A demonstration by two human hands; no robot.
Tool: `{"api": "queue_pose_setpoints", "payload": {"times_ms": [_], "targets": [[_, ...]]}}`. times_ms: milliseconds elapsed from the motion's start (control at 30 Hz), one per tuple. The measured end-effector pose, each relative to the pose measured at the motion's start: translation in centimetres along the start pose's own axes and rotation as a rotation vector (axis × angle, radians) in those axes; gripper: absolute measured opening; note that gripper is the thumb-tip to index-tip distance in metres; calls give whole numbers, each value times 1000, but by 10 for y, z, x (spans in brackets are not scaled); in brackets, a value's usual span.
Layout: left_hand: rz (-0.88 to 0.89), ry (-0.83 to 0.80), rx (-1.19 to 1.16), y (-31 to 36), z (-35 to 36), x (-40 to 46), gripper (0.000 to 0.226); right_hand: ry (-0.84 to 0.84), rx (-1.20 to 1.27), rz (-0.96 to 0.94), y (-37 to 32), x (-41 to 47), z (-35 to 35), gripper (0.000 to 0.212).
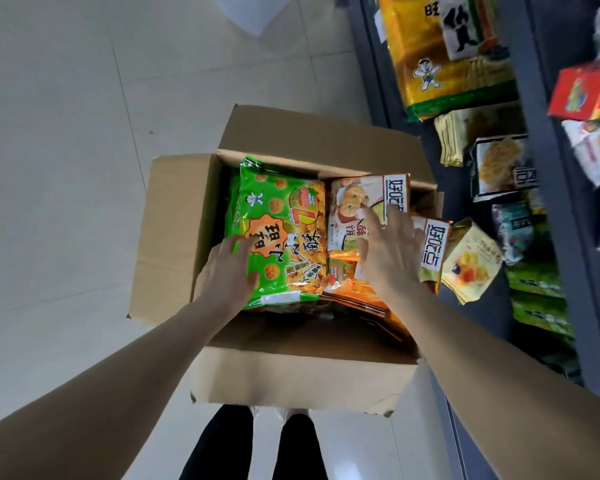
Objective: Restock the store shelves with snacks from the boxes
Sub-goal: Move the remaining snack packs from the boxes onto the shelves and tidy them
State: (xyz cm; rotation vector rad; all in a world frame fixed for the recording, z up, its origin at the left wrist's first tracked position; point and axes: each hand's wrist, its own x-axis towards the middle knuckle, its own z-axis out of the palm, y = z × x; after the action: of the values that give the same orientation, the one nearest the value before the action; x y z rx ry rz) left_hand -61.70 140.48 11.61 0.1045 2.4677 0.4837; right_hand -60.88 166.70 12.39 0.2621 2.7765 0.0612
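Note:
An open cardboard box point(174, 237) stands on the floor in front of me, full of snack bags. A large green bag point(284, 216) lies on top at the left. My left hand point(229, 271) grips its near left corner, thumb on top. Right of it lies a pale biscuit bag point(350, 199) with a white label. My right hand point(388, 247) lies on that bag with straight, spread fingers. Orange bags point(347, 275) show beneath, partly hidden by my right wrist.
Dark shelves point(548, 174) run along the right, holding a big yellow bag point(430, 64), small yellow pouches point(471, 268), green bags point(537, 299) and a red box point(582, 91). Pale floor tiles point(66, 150) lie to the left. My legs point(253, 445) stand below the box.

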Motion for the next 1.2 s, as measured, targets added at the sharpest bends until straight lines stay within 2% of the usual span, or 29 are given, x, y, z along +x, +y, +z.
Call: {"api": "queue_pose_setpoints", "payload": {"times_ms": [100,267,333,433,500,567,700,900,1033,1100,1133,1200], "targets": [[7,16,28,2,5,14,68,-81,48,152,7,19,9,68],[10,10,84,5,11,27,71,-125,332,396,13,34,21,107],[5,-10,102,7,12,28,72,-133,480,484,17,39,20,115],[-5,-36,137,12,9,29,73,-152,684,658,25,47,20,107],[-5,-40,189,17,4,30,70,-166,773,697,27,45,16,79],[30,-51,231,27,-2,31,66,-168,825,631,29,38,8,58],[162,-70,169,60,-15,36,73,-188,996,468,34,24,-7,39],[394,47,109,113,-38,56,106,-259,1110,336,60,4,-18,55],[711,165,317,149,-49,67,122,-241,1011,134,68,-4,-28,58],[860,163,477,164,-50,69,111,-197,939,58,62,-8,-34,60],[910,144,533,168,-49,67,97,-182,917,33,60,-9,-36,61],[862,69,621,172,-47,61,69,-191,910,-15,59,-12,-38,61]]}}
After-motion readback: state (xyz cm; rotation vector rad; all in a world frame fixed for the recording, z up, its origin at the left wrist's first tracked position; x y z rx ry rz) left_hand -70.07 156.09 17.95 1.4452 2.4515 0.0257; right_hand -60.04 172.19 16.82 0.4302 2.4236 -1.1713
